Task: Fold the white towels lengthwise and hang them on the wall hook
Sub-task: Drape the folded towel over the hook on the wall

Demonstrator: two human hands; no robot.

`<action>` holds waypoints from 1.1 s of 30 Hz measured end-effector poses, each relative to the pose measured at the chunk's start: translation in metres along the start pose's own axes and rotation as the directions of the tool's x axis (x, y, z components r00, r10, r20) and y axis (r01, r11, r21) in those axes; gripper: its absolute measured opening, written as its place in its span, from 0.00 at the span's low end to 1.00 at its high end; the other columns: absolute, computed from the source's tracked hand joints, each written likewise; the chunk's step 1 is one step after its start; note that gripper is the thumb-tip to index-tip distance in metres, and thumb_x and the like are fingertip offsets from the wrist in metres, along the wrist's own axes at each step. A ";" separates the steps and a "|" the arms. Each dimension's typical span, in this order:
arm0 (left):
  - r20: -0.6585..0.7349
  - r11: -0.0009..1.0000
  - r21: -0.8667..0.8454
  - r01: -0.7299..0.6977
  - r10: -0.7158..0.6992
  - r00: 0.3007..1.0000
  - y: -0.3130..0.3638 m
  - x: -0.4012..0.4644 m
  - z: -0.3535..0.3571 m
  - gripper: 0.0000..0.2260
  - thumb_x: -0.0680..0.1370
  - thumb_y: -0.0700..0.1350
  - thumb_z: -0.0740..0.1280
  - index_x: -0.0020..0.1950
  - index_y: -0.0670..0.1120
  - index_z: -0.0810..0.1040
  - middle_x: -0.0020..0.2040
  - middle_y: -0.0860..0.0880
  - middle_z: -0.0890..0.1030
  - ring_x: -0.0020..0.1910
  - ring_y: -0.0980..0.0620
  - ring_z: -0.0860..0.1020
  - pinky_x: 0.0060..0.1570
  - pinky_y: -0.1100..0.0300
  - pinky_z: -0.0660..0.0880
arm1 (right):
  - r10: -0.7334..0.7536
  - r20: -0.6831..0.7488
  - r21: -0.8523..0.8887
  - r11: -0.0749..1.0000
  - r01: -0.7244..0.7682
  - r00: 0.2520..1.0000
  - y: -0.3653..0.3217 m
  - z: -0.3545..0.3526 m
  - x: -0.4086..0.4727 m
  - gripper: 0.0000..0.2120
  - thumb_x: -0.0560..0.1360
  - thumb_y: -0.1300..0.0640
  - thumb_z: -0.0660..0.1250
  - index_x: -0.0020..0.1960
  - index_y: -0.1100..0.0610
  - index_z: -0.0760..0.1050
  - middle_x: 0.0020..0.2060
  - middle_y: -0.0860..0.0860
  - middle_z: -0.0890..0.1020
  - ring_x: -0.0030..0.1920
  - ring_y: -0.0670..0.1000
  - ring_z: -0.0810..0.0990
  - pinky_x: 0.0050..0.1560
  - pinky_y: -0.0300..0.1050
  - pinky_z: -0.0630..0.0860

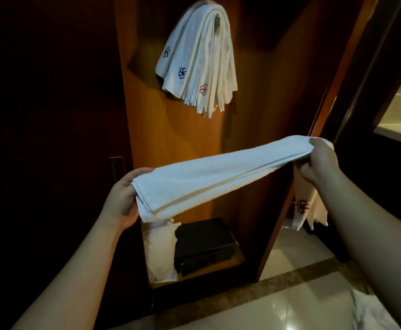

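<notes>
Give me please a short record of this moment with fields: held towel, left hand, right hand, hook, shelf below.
held towel: folded towel stretched between both hands, right end higher
left hand: left hand grips the lower end
right hand: right hand grips the upper end; a logo end hangs below it
hook: hung towels draped over the wall hook
shelf below: pillow beside black safe

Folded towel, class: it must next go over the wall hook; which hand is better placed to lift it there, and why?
Probably the right hand. It holds the folded towel at its higher end, nearer beneath the wall hook with its hanging towels. The left hand grips the lower end, further off.
</notes>
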State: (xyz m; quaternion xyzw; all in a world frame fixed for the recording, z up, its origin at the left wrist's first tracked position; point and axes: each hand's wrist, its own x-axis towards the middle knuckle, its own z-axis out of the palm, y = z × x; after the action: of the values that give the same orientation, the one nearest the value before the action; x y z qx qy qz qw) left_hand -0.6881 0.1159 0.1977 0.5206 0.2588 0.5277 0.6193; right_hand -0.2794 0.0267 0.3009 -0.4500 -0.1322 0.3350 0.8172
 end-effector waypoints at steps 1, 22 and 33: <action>-0.011 0.999 -0.019 0.029 -0.029 1.000 0.002 -0.001 0.000 0.10 0.72 0.39 0.71 0.49 0.50 0.86 0.56 0.43 0.84 0.55 0.42 0.83 0.45 0.50 0.82 | 0.008 -0.008 -0.004 1.000 -0.008 1.000 0.002 -0.001 0.000 0.18 0.80 0.60 0.63 0.69 0.58 0.70 0.58 0.59 0.82 0.53 0.57 0.84 0.41 0.49 0.83; -0.170 0.892 -0.291 0.347 -0.405 0.898 -0.084 -0.021 0.037 0.06 0.75 0.42 0.71 0.51 0.47 0.78 0.54 0.44 0.83 0.50 0.45 0.85 0.42 0.51 0.83 | 0.046 0.184 0.314 0.944 -0.103 0.982 0.005 -0.001 -0.007 0.18 0.84 0.51 0.54 0.67 0.59 0.73 0.56 0.59 0.85 0.52 0.62 0.86 0.46 0.57 0.83; 0.114 0.610 -0.398 0.685 -0.708 0.697 -0.144 -0.033 0.074 0.25 0.71 0.37 0.72 0.68 0.41 0.73 0.59 0.38 0.83 0.56 0.39 0.83 0.51 0.42 0.79 | 0.021 0.216 0.243 0.967 -0.075 0.976 0.000 0.019 -0.009 0.20 0.83 0.49 0.54 0.67 0.58 0.74 0.56 0.59 0.85 0.51 0.63 0.85 0.48 0.62 0.81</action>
State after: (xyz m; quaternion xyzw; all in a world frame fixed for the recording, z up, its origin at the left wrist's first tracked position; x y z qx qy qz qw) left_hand -0.5784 0.0717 0.0816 0.2218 0.3404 0.3014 0.8627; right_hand -0.2960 0.0330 0.3129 -0.3083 -0.1639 0.4146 0.8403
